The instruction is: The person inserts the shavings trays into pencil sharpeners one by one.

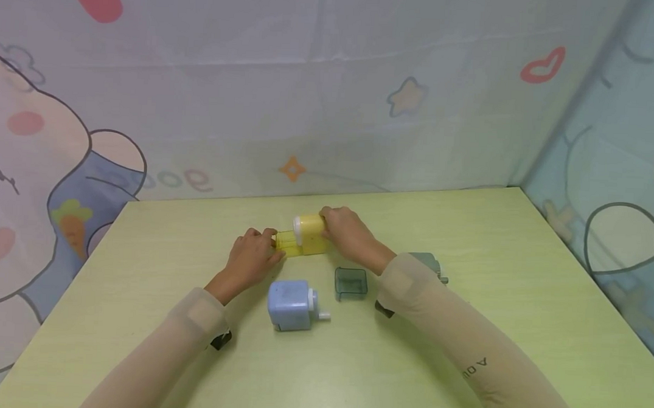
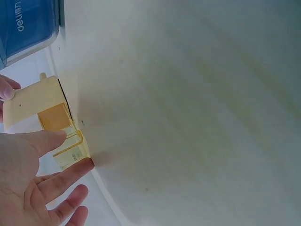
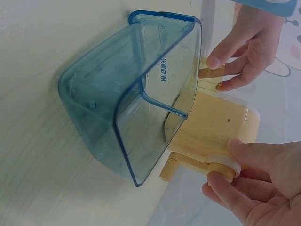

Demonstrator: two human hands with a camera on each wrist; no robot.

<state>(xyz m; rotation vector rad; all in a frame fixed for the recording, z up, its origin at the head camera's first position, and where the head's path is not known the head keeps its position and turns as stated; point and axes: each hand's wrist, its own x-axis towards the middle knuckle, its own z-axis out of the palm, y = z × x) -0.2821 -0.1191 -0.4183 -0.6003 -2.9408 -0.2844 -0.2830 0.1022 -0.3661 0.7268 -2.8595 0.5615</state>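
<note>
Worktop (image 1: 521, 279) stretches well rightward of the yellow sharpener (image 1: 311, 235), which sits near the back edge, long axis left-right, crank (image 3: 192, 163) facing right. Right grip (image 1: 350, 231) pinches that end; left grip (image 1: 252, 255) pinches the see-through drawer (image 1: 289, 245) jutting left.

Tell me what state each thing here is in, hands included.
Yellow sharpener: held
Yellow drawer: partly out
Blue sharpener: standing, untouched
Teal tray: loose, outside any sharpener
Green sharpener: partly hidden, so hard to judge
Left hand: pinching the yellow drawer
Right hand: gripping the yellow sharpener
</note>
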